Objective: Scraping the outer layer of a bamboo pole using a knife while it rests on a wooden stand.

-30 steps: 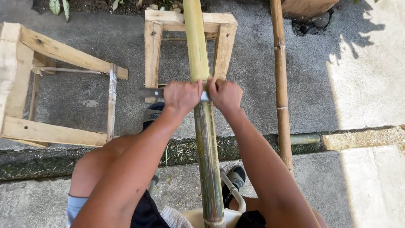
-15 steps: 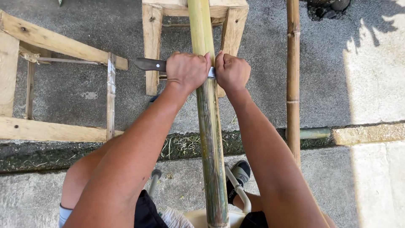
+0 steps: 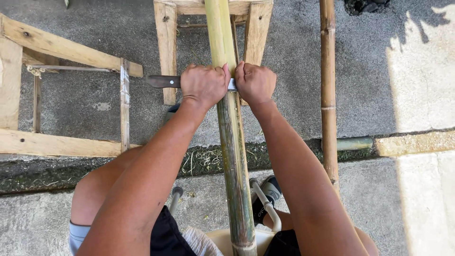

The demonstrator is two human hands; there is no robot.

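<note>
A long green bamboo pole (image 3: 233, 156) is being held down the middle of the frame, its far end resting on a wooden stand (image 3: 166, 47) at the top. A knife (image 3: 163, 81) is being gripped across it, the left hand (image 3: 204, 85) clenched on the handle and the right hand (image 3: 256, 83) clenched over the blade's far end. Because that palm is being pressed onto bare metal, a cut is likely if the blade is jolted or the pole is rolled on the stand.

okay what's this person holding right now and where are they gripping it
A knife laid across the green bamboo pole. The left hand grips its dark handle end; the right hand closes over the blade end beyond the pole.
</note>
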